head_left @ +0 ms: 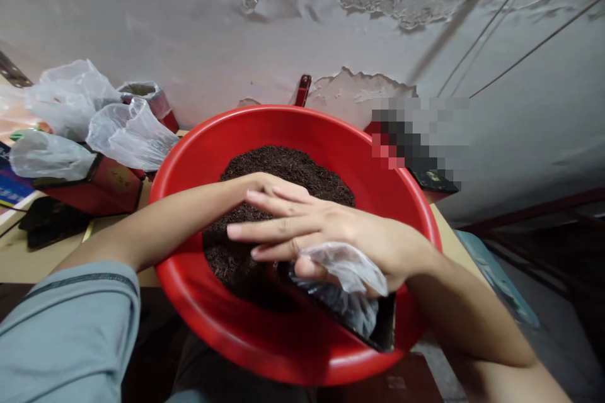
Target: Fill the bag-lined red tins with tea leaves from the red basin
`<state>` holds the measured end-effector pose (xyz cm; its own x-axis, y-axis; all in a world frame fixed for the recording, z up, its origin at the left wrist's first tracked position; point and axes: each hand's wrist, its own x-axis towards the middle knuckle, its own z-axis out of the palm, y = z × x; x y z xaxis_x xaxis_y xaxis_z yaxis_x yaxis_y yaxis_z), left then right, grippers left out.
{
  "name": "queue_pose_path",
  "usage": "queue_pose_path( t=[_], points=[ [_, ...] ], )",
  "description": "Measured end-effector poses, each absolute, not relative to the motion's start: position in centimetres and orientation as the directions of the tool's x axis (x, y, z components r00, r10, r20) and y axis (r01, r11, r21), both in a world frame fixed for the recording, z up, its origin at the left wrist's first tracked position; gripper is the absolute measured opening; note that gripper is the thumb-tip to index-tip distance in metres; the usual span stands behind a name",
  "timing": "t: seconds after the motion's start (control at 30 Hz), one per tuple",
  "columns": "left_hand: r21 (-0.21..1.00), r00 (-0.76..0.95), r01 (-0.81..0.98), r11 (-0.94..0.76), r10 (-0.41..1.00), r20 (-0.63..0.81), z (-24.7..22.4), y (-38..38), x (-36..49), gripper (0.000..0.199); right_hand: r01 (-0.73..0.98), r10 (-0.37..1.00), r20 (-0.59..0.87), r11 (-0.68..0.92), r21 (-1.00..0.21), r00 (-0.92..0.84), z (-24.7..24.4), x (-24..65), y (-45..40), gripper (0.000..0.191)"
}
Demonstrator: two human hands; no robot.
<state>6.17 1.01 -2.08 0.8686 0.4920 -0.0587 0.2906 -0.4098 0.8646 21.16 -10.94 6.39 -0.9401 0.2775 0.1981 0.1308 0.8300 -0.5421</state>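
Note:
A large red plastic basin (278,352) holds a heap of dark, dry, loose leaves like tea (283,160). My right hand (326,227) reaches in from the right, its fingers stretched out and apart over the heap. A clear plastic bag (352,264) lies bunched around its thumb and lines a dark-edged box (385,327) tilted inside the basin's near right side. From the left, my left hand (281,186) extends over the leaves; the right hand covers its fingers, so I cannot see their pose or any contents.
To the left, a red box (113,182) with clear bags (132,132) stands on the table, beside a black lid-like piece (51,220). Another red box (151,97) is behind. A dark box (432,179), partly pixelated, stands right of the basin. Behind is a peeling wall (189,31).

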Motion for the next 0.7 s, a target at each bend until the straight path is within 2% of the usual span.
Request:
queue_pose_path(
  t=[0.07,0.1,0.13,0.17,0.23,0.3,0.33,0.43,0.5,0.6,0.7],
  points=[
    [0.9,0.959,0.254,-0.354,0.212,-0.188,-1.8,0.5,7.1,0.033,0.131,0.277,0.165,0.798,-0.588,-0.946,6.7,20.8,-11.8,0.035],
    [0.907,0.971,0.238,-0.348,0.114,-0.211,-1.5,0.5,7.4,0.032,0.163,0.308,0.149,0.786,-0.596,-0.94,6.8,20.8,-12.0,0.032],
    [0.899,0.974,0.227,-0.374,0.099,-0.205,-1.3,0.8,7.6,0.03,0.221,0.364,0.134,0.778,-0.589,-0.922,6.7,20.9,-12.1,0.03],
    [0.875,0.97,0.234,-0.425,0.16,-0.182,-1.0,1.2,7.6,0.026,0.304,0.442,0.124,0.768,-0.564,-0.888,6.5,21.0,-11.9,0.027],
    [0.783,0.917,0.321,-0.534,0.381,-0.116,-0.6,2.4,7.1,0.018,0.528,0.64,0.096,0.701,-0.478,-0.762,6.0,21.4,-10.9,0.024],
    [0.713,0.777,0.446,-0.541,0.63,-0.008,-0.2,3.6,6.2,0.015,0.758,0.838,0.073,0.522,-0.392,-0.54,5.5,22.0,-9.2,0.026],
    [0.723,0.679,0.481,-0.496,0.733,0.052,0.2,4.0,5.7,0.017,0.845,0.912,0.071,0.402,-0.354,-0.404,5.2,22.4,-8.2,0.031],
    [0.833,0.439,0.413,-0.369,0.882,0.173,1.8,3.2,4.8,0.039,0.972,0.991,0.13,0.064,-0.228,-0.035,4.5,24.1,-5.4,0.051],
    [0.831,0.435,0.373,-0.412,0.869,0.236,2.7,1.1,5.1,0.056,0.991,0.983,0.168,-0.053,-0.126,0.074,4.2,25.2,-4.2,0.052],
    [0.691,0.583,0.446,-0.569,0.771,0.259,2.5,-2.5,6.4,0.09,0.994,0.976,0.187,-0.112,-0.013,0.112,3.8,25.9,-3.4,0.048],
    [0.519,0.673,0.522,-0.677,0.701,0.236,1.1,-2.7,6.9,0.125,0.993,0.968,0.221,-0.121,0.01,0.116,3.5,25.3,-3.5,0.054]
  ],
)
